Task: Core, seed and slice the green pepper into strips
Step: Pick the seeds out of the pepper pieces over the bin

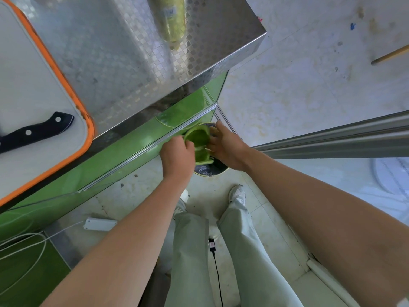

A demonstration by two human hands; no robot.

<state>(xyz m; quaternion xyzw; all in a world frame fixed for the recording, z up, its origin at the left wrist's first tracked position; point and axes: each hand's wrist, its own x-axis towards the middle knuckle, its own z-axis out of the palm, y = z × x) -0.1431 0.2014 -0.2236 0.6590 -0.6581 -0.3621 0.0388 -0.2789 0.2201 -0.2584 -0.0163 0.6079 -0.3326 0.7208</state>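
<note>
The 2 hands meet low down beside the steel counter [110,52], over a dark-lined bin [210,170] on the floor. Between them is the pepper [198,138], an opened green piece with its hollow side facing up and pale ribs showing near its lower edge. The left hand [177,156] grips the pepper's left edge, fingers curled round it. The right hand [225,149] is against the pepper's right edge with its fingers loosely spread; whether they pinch it or only touch it cannot be told. On the counter lies an orange-rimmed board [26,74] with a black-handled knife [35,131] on it, well apart from the hands. A bottle [170,18] stands farther back.
</note>
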